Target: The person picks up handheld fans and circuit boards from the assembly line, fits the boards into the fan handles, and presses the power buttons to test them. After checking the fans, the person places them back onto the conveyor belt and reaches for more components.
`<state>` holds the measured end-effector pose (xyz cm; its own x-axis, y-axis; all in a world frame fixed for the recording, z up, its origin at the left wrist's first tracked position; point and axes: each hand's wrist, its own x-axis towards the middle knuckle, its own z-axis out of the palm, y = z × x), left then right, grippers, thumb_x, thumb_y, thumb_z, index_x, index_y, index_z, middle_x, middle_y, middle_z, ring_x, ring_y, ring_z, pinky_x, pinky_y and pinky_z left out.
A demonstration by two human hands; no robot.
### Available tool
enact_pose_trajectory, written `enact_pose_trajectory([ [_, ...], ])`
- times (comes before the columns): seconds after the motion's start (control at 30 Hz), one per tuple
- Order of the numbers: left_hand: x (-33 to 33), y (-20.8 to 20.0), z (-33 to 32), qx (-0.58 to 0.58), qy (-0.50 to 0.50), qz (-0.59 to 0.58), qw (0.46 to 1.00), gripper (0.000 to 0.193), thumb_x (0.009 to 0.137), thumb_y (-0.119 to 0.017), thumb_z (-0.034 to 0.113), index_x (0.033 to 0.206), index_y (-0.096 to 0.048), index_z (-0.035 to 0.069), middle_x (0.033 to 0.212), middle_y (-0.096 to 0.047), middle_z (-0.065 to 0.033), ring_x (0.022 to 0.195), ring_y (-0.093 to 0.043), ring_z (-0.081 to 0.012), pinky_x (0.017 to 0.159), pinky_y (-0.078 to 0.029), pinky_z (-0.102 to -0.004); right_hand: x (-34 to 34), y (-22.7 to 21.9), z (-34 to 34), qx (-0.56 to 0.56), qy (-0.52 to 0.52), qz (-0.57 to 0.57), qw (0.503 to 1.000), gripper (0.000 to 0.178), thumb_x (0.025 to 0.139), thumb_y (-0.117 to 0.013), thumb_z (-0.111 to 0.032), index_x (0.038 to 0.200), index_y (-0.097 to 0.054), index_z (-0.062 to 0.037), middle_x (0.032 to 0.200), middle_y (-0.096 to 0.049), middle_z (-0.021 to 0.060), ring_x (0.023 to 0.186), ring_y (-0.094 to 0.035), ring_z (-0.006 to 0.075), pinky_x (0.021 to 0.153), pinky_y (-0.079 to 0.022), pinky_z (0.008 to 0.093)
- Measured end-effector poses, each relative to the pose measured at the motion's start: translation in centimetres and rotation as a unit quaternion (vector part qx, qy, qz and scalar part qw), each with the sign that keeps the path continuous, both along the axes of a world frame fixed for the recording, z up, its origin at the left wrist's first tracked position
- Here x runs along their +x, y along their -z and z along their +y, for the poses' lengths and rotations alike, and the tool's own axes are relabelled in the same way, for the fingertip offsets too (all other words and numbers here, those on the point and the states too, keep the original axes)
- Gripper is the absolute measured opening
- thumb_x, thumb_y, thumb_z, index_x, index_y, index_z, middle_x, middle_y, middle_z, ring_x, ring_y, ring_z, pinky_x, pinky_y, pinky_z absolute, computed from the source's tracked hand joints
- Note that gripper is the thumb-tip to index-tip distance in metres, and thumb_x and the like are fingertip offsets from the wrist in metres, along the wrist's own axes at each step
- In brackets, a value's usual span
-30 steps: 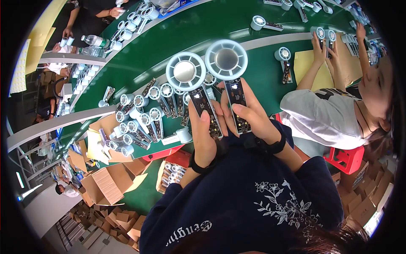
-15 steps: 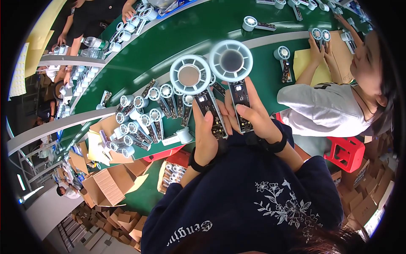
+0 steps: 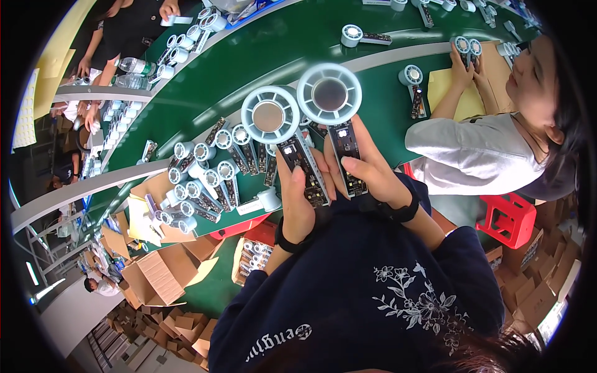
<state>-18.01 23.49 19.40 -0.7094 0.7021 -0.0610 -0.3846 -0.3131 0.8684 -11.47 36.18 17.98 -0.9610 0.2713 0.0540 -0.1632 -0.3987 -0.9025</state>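
Observation:
I hold two pale blue handheld fans side by side, upright, round heads up. Each has a spoked ring around a central disc, and a handle with a bare dark circuit board. My left hand (image 3: pixel 300 202) is closed around the handle of the left fan (image 3: pixel 268 116), its thumb resting on the board. My right hand (image 3: pixel 378 177) grips the handle of the right fan (image 3: pixel 329 94), thumb likewise on the board. Their heads sit close together, the right one slightly higher. Behind them on the green table lie several similar fans (image 3: pixel 227 169), partly hidden by my left fan.
A co-worker (image 3: pixel 472 152) at my right holds two fans. A single fan (image 3: pixel 411 84) lies nearby, another (image 3: pixel 352 35) farther back. A metal rail (image 3: pixel 93 186) crosses at left. Below it stands an open cardboard box (image 3: pixel 155 273); a red stool (image 3: pixel 509 221) is at right.
Both fans, still in my hands, have shifted slightly left in the view. At the far left, another person's hand now holds a pale blue part.

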Motion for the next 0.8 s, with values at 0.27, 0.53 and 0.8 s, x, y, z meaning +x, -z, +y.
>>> enact_pose_trajectory([
  [0.27,0.1,-0.2,-0.3,-0.025,0.002,0.022,0.999,0.048,0.095,-0.041,0.03,0.129,-0.025,0.0,0.093,-0.05,-0.0112,0.055,-0.052,-0.0141,0.046,-0.041,-0.0225,0.0,-0.1,-0.3,-0.048,-0.005,-0.026,0.999,0.059,0.089,-0.05,-0.033,0.131,-0.028,0.0013,0.08,-0.05,0.0089,0.046,-0.047,0.0101,0.048,-0.039,0.0204],
  [0.53,0.4,0.4,-0.2,0.002,-0.029,0.002,1.0,0.042,0.098,-0.036,0.03,0.126,-0.027,0.001,0.088,-0.052,-0.011,0.054,-0.051,-0.0137,0.046,-0.041,-0.0216,0.0,-0.4,-0.3,-0.045,-0.003,-0.021,0.999,0.055,0.092,-0.046,-0.035,0.129,-0.029,0.002,0.077,-0.051,0.0085,0.044,-0.046,0.0105,0.046,-0.038,0.0199],
  [0.8,-0.2,0.5,0.1,-0.022,-0.018,0.027,0.999,0.042,0.098,-0.035,0.031,0.127,-0.026,0.001,0.082,-0.052,-0.0109,0.053,-0.051,-0.0137,0.044,-0.04,-0.0214,-0.1,-0.1,-0.5,-0.037,0.0,-0.017,0.999,0.046,0.097,-0.039,-0.026,0.131,-0.027,0.002,0.078,-0.052,0.0083,0.046,-0.047,0.0109,0.047,-0.039,0.0202],
])
